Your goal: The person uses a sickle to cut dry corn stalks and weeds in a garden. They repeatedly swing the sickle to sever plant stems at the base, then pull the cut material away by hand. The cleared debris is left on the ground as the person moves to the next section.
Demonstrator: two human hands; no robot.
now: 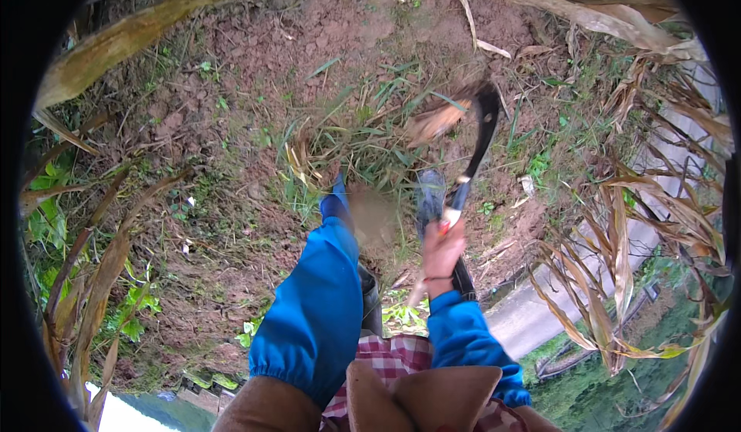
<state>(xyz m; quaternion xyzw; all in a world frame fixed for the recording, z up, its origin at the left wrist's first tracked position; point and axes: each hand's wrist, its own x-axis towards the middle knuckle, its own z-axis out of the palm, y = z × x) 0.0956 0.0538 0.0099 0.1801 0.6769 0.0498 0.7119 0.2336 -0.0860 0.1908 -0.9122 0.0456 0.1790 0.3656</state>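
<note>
My right hand (444,252), bare with a thin cord at the wrist, grips the handle of a sickle (485,128). Its dark curved blade points away from me and hooks to the left at the tip. By the hook is a blurred orange-brown patch, perhaps a dry leaf. My left hand (336,203), blue-covered and seen edge-on, reaches down at the near side of a tuft of long green grass (370,148). Its fingers are hidden, so I cannot tell whether it grips any stems. A dark shoe (430,191) stands just left of the sickle's handle.
Reddish bare soil (249,102) with small weeds surrounds the grass. Dry maize stalks (110,252) rise on the left, and more dry maize leaves (608,270) hang at right. A pale paved path (573,281) runs beyond them. A long dry leaf (127,38) crosses the upper left.
</note>
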